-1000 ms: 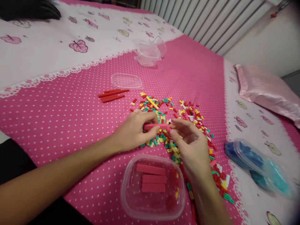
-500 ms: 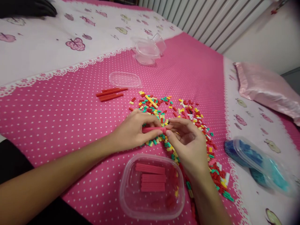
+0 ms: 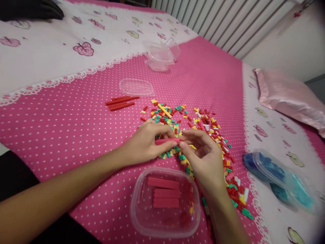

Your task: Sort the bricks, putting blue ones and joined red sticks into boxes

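Observation:
A pink stick of joined plastic pieces [image 3: 166, 140] lies level between my two hands. My left hand [image 3: 147, 140] wraps round its left part, thumb in front and fingers behind. At its right end, my right hand [image 3: 201, 149] pinches the tip between thumb and forefinger. Whether a separate small piece is in that pinch cannot be made out. Loose plastic building pieces [image 3: 205, 123] in red, yellow, green and white spread under and behind the hands. Just in front stands a clear plastic container [image 3: 165, 228], with several pink joined sticks [image 3: 166, 194] inside.
Red sticks [image 3: 122, 102] lie left of the pile, by a clear lid [image 3: 137, 87]. Clear containers [image 3: 159, 56] are stacked farther back. Containers with blue and teal pieces [image 3: 279, 176] stand at the right, below a pink pillow [image 3: 289, 98]. A dark object [image 3: 30, 10] sits top left.
Both hands keep their hold on the pink stick, with only slight finger movement at its right end. The view has shifted a little; the other things stay put.

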The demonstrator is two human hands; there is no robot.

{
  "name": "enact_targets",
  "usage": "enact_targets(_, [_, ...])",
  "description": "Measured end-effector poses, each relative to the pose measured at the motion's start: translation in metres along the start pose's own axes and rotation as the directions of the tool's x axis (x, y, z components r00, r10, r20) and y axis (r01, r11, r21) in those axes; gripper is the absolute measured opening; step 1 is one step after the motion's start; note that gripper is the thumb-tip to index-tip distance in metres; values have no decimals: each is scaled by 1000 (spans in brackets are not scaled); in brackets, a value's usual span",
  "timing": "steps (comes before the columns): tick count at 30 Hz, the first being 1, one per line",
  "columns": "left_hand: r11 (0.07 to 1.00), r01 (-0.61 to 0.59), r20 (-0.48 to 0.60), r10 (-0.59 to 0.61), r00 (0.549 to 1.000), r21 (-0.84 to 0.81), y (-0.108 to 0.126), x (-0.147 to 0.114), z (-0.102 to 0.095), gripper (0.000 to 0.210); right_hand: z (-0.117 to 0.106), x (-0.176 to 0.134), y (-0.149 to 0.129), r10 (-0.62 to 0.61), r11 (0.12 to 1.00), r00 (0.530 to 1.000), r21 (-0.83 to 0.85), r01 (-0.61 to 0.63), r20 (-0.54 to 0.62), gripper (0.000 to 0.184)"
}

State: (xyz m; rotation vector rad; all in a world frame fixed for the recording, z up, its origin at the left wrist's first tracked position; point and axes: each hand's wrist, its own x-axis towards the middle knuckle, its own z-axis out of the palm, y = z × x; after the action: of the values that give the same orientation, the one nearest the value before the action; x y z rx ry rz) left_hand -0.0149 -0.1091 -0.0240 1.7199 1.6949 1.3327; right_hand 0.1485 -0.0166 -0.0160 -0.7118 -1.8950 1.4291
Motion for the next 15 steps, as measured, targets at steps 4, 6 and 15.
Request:
enact_targets(4, [1000, -10, 17, 10, 1000, -4, 2, 1, -1, 15, -6, 2, 0, 40, 999, 998, 25, -41, 55, 26])
enact_targets(6, [1000, -15, 26, 14, 1000, 27, 1, 0, -1, 15, -9, 3, 0, 50, 998, 995, 36, -54, 91, 27])
enact_targets(15, [997, -17, 36, 14, 999, 76, -3, 0, -3, 17, -15, 4, -3, -6, 1000, 1000, -8, 6, 2, 30])
